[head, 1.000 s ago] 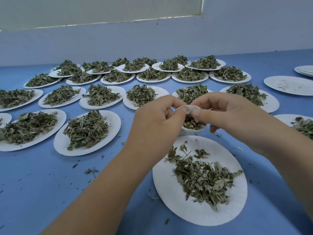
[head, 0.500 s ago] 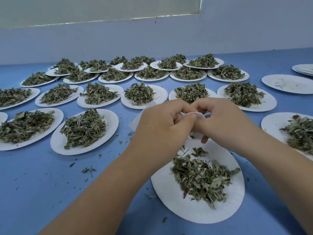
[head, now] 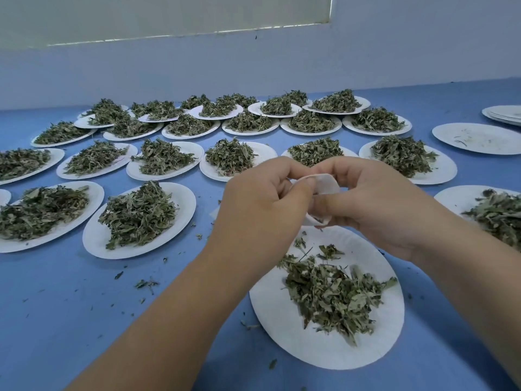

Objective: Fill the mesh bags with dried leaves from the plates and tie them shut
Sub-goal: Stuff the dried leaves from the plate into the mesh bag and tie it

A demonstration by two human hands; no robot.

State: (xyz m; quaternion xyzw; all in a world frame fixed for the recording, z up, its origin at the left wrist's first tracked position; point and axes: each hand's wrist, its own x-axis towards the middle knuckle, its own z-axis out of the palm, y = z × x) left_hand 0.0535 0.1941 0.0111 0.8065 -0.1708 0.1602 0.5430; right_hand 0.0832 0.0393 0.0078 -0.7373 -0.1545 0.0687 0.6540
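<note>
A small white mesh bag (head: 325,185) is held between both hands above the near paper plate (head: 282,328). My left hand (head: 259,210) pinches its left edge with thumb and fingers. My right hand (head: 375,204) grips the right side, thumb lying across the front. The bag's lower corner (head: 315,220) shows below my right thumb. Most of the bag is hidden by my fingers. A loose pile of dried green leaves (head: 329,294) lies on the near plate, right under the hands.
Several white paper plates heaped with dried leaves cover the blue table (head: 70,320), such as one at the left (head: 180,210). An empty plate (head: 476,138) and a stack of plates (head: 504,114) sit at the far right. Leaf crumbs litter the cloth.
Both hands with the bag have come lower and nearer, toward the near plate. More of the white bag shows between the fingers now.
</note>
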